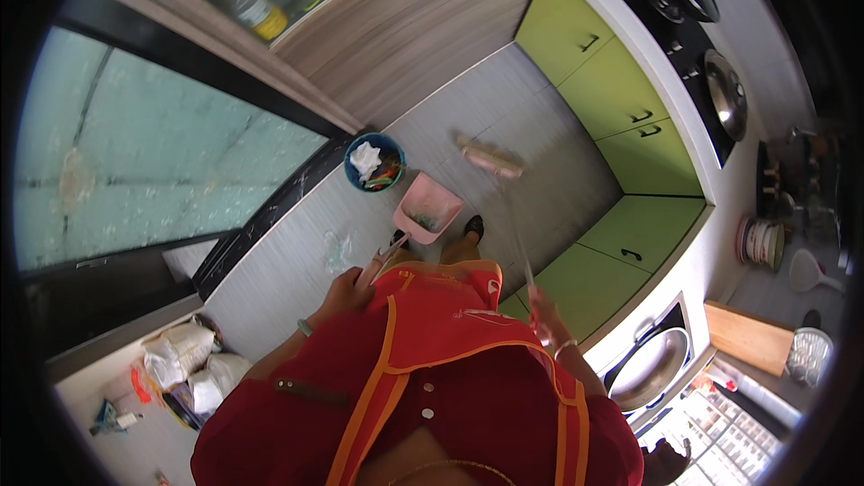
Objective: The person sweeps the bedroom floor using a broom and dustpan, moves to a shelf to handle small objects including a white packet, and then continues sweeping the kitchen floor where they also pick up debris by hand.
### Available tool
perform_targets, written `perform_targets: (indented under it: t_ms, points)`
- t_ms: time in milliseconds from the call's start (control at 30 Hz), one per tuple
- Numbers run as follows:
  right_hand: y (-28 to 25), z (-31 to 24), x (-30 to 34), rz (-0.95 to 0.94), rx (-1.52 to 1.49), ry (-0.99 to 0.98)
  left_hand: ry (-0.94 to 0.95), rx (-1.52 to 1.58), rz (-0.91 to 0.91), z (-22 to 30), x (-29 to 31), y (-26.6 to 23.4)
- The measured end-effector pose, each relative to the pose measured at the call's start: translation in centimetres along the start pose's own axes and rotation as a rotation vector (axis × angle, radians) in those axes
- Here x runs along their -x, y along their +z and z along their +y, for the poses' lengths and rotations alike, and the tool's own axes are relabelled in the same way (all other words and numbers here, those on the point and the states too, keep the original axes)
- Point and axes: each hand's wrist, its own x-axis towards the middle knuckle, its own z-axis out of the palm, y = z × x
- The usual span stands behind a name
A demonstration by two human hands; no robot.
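My left hand (347, 292) is closed round the handle of a pink dustpan (443, 197). The pan rests low by my feet, with some greyish debris inside it. In my right hand (545, 313), fingers wrapped, is the long thin stick of a broom (490, 161). The broom's pale pinkish head is over the floor, ahead and to the right of the dustpan, apart from it and smeared by motion. Just left of the pan stands a blue bin (352, 173) holding white crumpled paper and colourful scraps.
Green cabinets (621, 94) line the right, beneath a white counter with a wok (725, 94) on the stove and a pan (650, 369) near the sink. A glass door (162, 153) is at left. White bags (180, 353) lie at lower left. A whitish patch (339, 250) marks the floor.
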Motion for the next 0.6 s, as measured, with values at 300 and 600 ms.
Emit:
perform_targets:
  t_ms: [300, 600]
  points:
    - [7.2, -14.2, -17.0, -0.074, 0.189, -0.227, -0.078, 0.043, 0.094, -0.5, 3.5, 0.7]
    - [13.6, -7.8, -16.7, -0.082, 0.417, -0.340, -0.090, 0.037, 0.095, -2.6, 5.5, -1.4]
